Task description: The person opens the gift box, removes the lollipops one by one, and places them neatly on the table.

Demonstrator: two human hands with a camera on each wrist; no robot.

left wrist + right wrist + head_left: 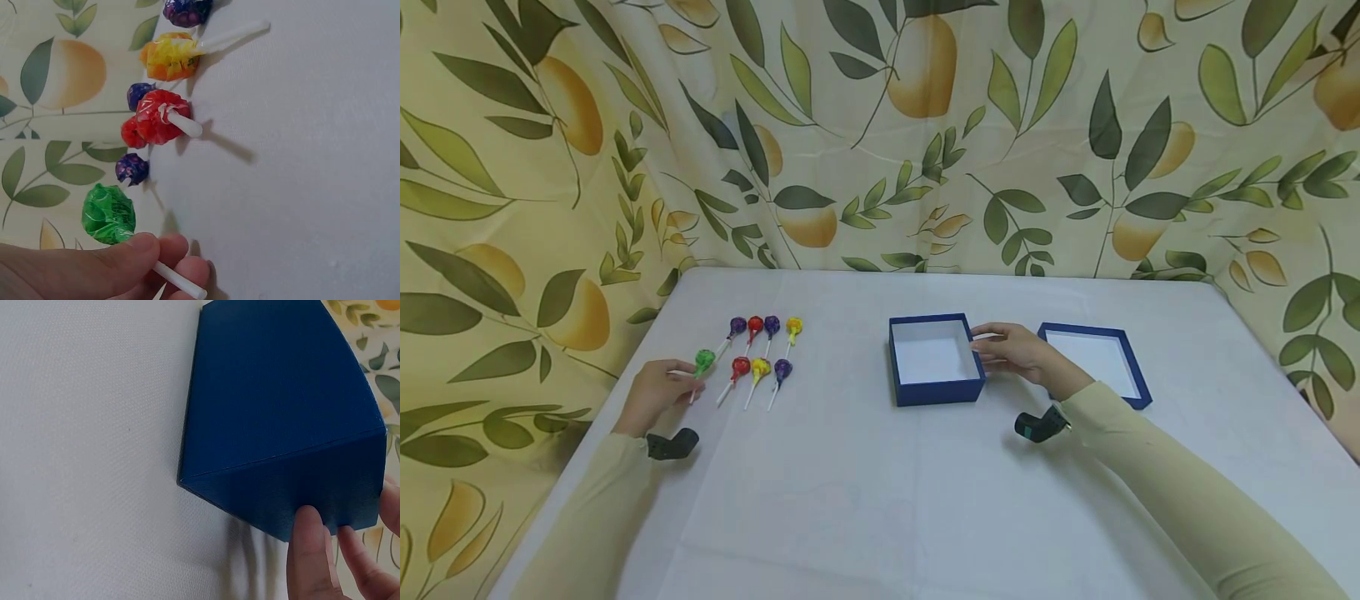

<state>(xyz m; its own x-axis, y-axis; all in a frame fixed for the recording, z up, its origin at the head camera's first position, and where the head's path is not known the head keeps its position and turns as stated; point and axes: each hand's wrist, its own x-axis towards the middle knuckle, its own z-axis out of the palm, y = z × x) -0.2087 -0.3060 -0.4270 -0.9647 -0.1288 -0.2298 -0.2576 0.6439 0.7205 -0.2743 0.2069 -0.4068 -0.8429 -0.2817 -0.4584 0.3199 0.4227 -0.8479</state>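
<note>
My left hand point(658, 393) pinches the white stick of a green lollipop point(704, 359) between thumb and fingers, with its wrapped head raised in the left wrist view point(109, 214). Several other lollipops lie in two rows just right of that hand, among them a red one point(741, 367), a yellow one point(761, 369) and a purple one point(782, 370). An open blue box point(938, 393) with a bare white inside stands mid-table. With fairly straight fingers, my right hand point(1011, 348) touches the box's right wall; the right wrist view shows a fingertip point(307, 522) against it.
The blue-rimmed lid point(1138, 379) lies with its white inside up, right of the box and partly behind my right forearm. A white cloth covers the table point(850, 500). Behind it hangs a curtain point(880, 167) with a leaf and fruit print.
</note>
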